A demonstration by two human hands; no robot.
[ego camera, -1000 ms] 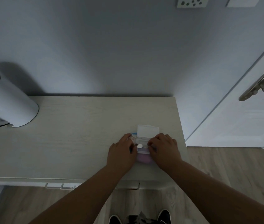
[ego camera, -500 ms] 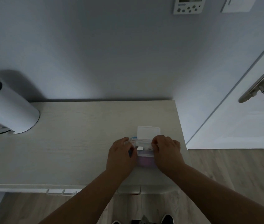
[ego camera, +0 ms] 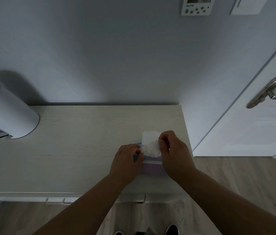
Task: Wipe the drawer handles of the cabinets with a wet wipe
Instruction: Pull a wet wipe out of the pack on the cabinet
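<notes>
- Pinching the bunched white wet wipe (ego camera: 150, 149) between thumb and fingertips, your right hand (ego camera: 172, 150) is holding it just above the opening of the pack of wipes (ego camera: 152, 168); that grip is closing tight on the wipe's right edge, with the other fingers curling in behind.
- Your left hand (ego camera: 125, 160) is curling over the left end of the pack, and its grip is holding the pack down on the tabletop (ego camera: 83, 141) (its fingertips are touching the wipe's left edge, though you cannot tell whether they are also pinching it).
- The wipe's lower part is reaching down to the pack, between your two hands, and the pack's white lid (ego camera: 149, 136) is standing open behind it.
- The pack is lying near the right end of the tabletop, closer to the front edge than to the wall.
- Pale drawer handles (ego camera: 133, 198) are showing just under the tabletop's front edge, below your forearms and well apart from the wipe.
- A white cylindrical appliance (ego camera: 10, 116) is sitting at the far left of the tabletop.
- A white door (ego camera: 260, 133) with a metal lever handle (ego camera: 266, 91) is standing to the right, above a wood floor (ego camera: 235, 175).
- A wall control panel (ego camera: 196, 5) is hanging at the top of the view.
</notes>
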